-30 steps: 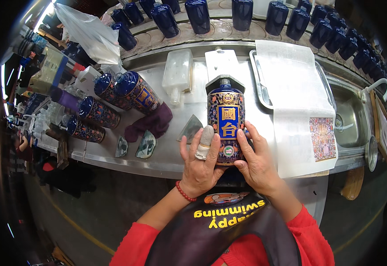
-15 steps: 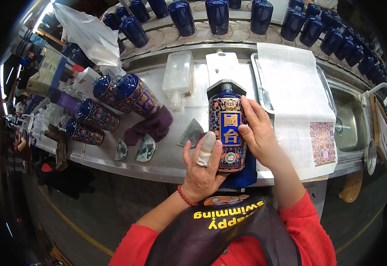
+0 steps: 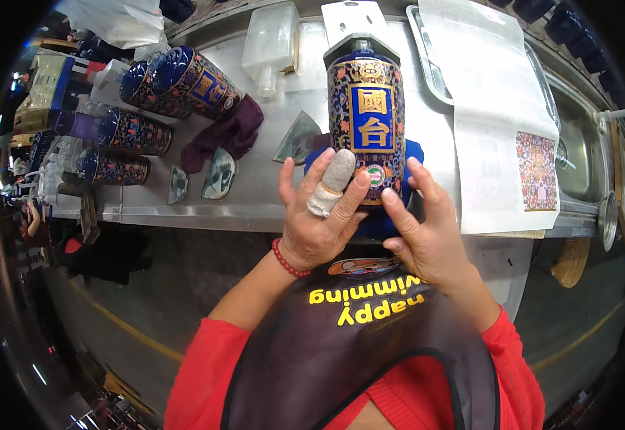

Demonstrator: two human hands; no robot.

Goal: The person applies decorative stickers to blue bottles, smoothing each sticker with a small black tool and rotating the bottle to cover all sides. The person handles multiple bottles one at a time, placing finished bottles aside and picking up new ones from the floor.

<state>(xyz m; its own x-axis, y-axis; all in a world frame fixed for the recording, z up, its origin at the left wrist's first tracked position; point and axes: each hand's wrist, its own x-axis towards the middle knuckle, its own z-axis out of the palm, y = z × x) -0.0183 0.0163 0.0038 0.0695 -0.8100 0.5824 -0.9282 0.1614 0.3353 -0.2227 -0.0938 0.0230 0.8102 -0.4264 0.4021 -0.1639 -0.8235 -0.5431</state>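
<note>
A dark blue bottle [image 3: 367, 115] with a colourful floral label lies face up in front of me. Its neck points away, into a grey angular holder [image 3: 343, 49], and blue cloth [image 3: 414, 152] shows beneath it. My left hand [image 3: 321, 215] grips the bottle's lower left corner, thumb under the base and index finger over the label. A grey sleeve with white wrapping covers one of its fingers. At the lower right, my right hand [image 3: 431, 229] is open, its fingers apart and one fingertip at the base edge; firm contact is unclear.
Several labelled bottles [image 3: 205, 86] stand to the left beside a purple cloth [image 3: 228, 136]. Glass-like shards [image 3: 219, 174] and a clear bottle-shaped block [image 3: 269, 43] lie nearby. A white sheet [image 3: 495, 129] with a floral label [image 3: 536, 172] covers a tray, beside a sink [image 3: 578, 154].
My right hand has slid from the bottle's right side down to its base, and its fingers have spread. The left hand remains at the lower left. The view has shifted lower and closer.
</note>
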